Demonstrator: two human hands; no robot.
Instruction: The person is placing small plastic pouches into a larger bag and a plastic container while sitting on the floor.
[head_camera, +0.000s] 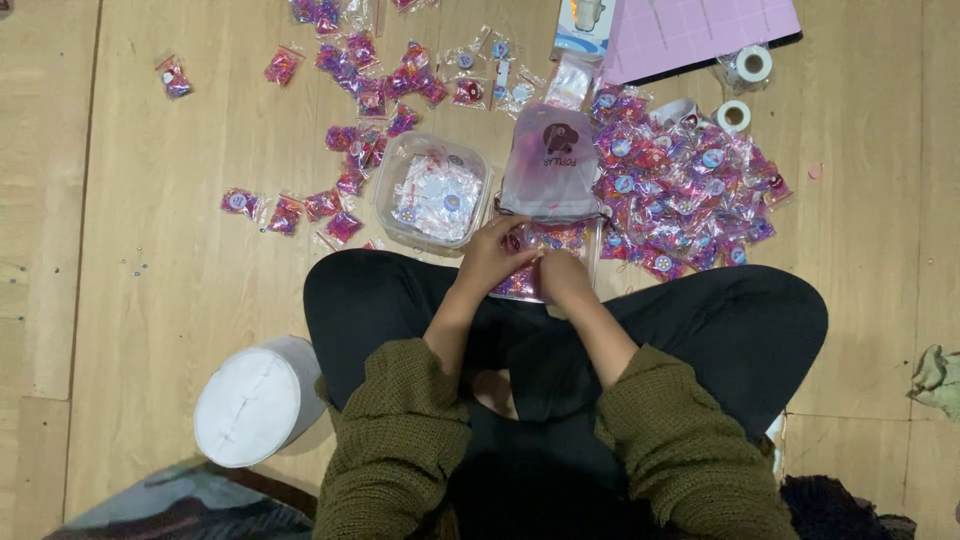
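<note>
I sit cross-legged on a wooden floor. My left hand (492, 255) and my right hand (562, 275) meet over a shallow clear tray (588, 240) of small pink items, and both pinch a small clear packet (520, 250) of pink and purple pieces. Just beyond the hands a frosted plastic bag (552, 165) with a dark round picture stands upright. To its left sits a clear square container (432, 190) holding white and red packets. What lies inside the pinched packet is too small to make out.
A heap of filled pink packets (680, 190) lies at the right, and scattered packets (345, 130) spread at the left. A pink cutting mat (700, 30), two tape rolls (745, 85) and a small box (583, 25) lie at the top. A white round lidded tub (258, 400) stands by my left knee.
</note>
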